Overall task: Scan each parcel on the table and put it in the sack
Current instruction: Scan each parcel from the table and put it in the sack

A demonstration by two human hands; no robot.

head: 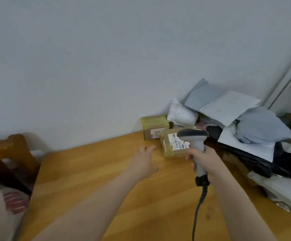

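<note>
Wooden table [89,188] against wall [106,66]. Far side: small box [154,126] by wall, labelled box [173,145] just nearer. Right edge: heaped grey, black mailer bags [245,122].

Wall: plain grey-blue wall [89,58], softly and evenly lit, fills the upper half | Table: honey-coloured wooden table [89,162] butts against it | Left: darker wooden furniture frame [11,145] beside the table | Right edge: pale metal frame [287,79], slanting.

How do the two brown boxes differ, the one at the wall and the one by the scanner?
The wall box sits against the wall; the near box sits forward. The wall box's label is on its front face; the near box's is on top, partly hidden by the scanner. Both are brown, taped.
</note>
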